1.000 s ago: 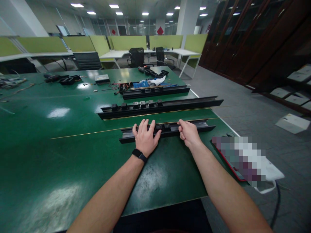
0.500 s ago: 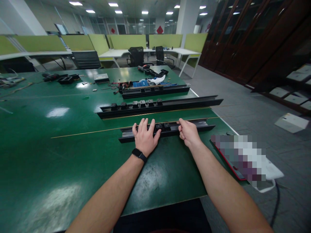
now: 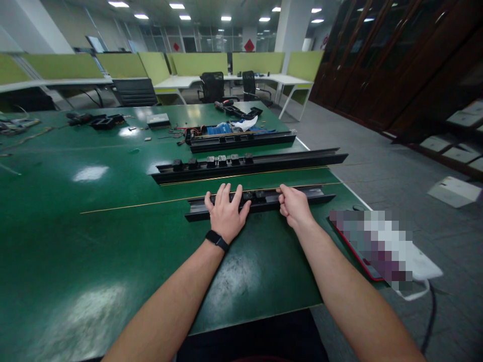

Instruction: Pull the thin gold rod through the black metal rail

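A short black metal rail [image 3: 305, 195] lies across the green table [image 3: 113, 241] in front of me, with small black blocks [image 3: 253, 195] seated in its channel. My left hand [image 3: 225, 215], a dark band on its wrist, rests flat on the rail's left part with fingers stretched over it. My right hand [image 3: 295, 207] is curled, its fingers closed on the rail's near edge just right of the blocks. A thin brass-coloured strip [image 3: 143, 203] runs along the table behind the rail.
A longer black rail [image 3: 294, 161] with several blocks lies further back, and a third rail [image 3: 241, 142] with blue parts and wires behind that. A red-edged flat thing [image 3: 362, 259] lies at the table's right edge. Desks, chairs and dark cabinets stand beyond.
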The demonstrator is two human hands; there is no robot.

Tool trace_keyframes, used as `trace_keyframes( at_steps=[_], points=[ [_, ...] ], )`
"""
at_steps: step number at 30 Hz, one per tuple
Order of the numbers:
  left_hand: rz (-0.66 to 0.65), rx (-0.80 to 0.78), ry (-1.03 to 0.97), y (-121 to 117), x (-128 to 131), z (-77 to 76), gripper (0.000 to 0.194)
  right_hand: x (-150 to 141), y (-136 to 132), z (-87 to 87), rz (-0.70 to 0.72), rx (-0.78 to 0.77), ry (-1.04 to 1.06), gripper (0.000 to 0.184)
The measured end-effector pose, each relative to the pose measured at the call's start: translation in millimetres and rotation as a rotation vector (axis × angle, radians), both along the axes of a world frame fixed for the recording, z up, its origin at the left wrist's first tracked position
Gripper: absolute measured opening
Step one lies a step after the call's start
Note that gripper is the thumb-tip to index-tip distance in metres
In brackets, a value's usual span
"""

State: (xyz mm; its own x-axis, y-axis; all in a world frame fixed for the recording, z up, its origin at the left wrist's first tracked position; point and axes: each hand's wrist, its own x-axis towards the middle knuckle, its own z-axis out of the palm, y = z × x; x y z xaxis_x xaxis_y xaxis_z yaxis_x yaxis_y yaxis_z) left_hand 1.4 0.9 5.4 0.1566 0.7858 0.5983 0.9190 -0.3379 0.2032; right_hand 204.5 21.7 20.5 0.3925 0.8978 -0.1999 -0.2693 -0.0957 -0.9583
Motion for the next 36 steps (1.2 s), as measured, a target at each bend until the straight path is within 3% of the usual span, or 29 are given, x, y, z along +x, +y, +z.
trace_keyframes(
  at_steps=[36],
  points=[
    [-0.023, -0.009, -0.031, 0.2, -0.2, -0.9, 0.052, -1.9, -2.9, 6.1, -0.028, -0.022, 0.008, 0.018]
  ],
)
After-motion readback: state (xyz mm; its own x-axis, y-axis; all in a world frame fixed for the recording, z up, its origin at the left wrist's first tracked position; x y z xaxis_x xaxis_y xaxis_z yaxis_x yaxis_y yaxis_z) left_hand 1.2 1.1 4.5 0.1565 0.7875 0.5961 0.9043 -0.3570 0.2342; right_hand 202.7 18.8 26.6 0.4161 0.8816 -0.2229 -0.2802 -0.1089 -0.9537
